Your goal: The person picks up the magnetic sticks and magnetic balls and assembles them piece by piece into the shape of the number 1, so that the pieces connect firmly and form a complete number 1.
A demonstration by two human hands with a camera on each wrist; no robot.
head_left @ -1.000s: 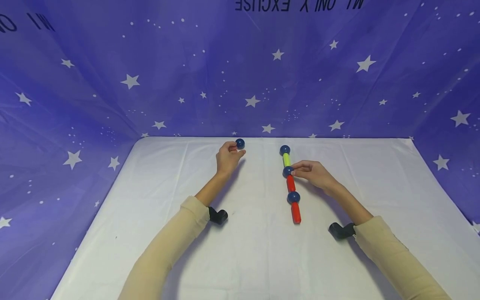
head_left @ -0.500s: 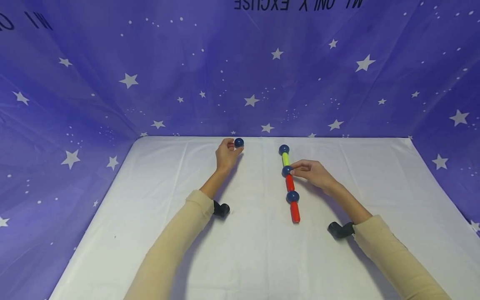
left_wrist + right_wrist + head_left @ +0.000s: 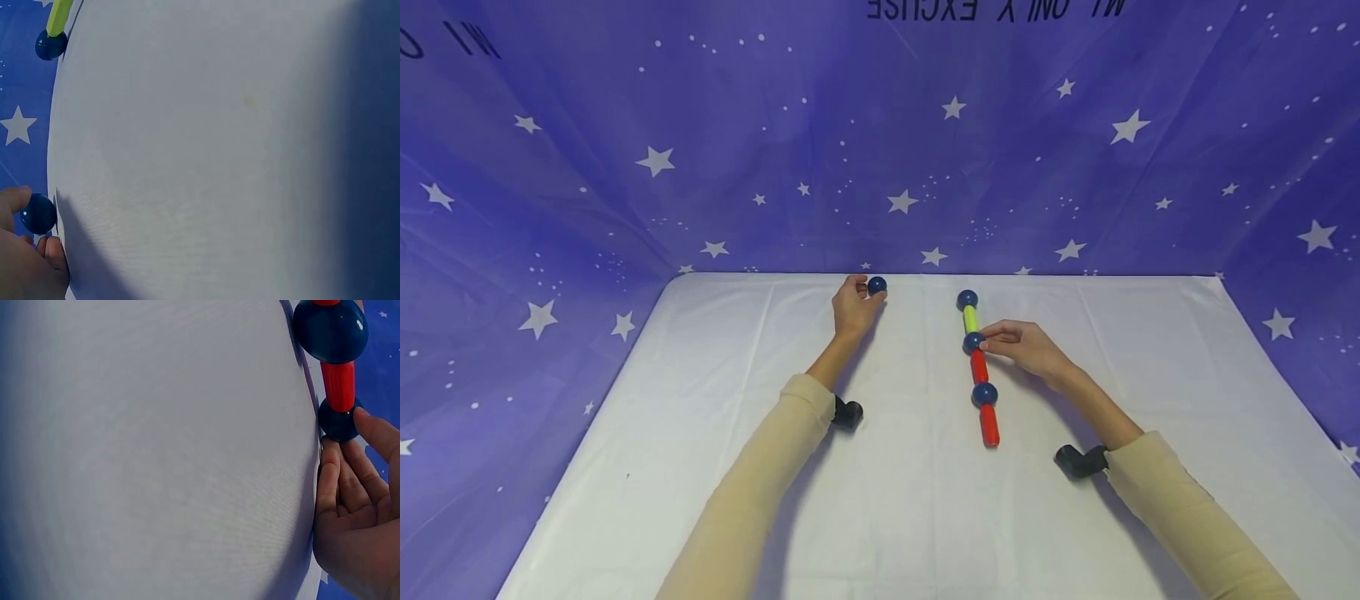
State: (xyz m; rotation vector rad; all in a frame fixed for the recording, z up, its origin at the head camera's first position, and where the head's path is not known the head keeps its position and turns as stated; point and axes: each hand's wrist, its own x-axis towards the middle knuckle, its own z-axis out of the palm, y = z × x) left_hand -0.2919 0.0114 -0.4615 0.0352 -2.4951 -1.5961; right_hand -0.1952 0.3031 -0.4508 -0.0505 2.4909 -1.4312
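Note:
A loose blue ball rests near the far edge of the table, left of a straight chain. My left hand has thumb and fingers curled about it; in the left wrist view the thumb meets one side and the fingertips lie at the other. The chain joins three blue balls with a yellow-green rod at the far end, a red rod in the middle and another red rod at the near end. With thumb and fingertips, my right hand pinches the chain's middle blue ball.
A white cloth covers the table. Behind and beside it hangs a purple curtain with white stars. Black wrist-worn pieces stick out at the left cuff and the right cuff.
The left thumb and fingers have drawn in around the loose ball, and the left forearm has swung a little to the right. The right hand and the chain stay in place.

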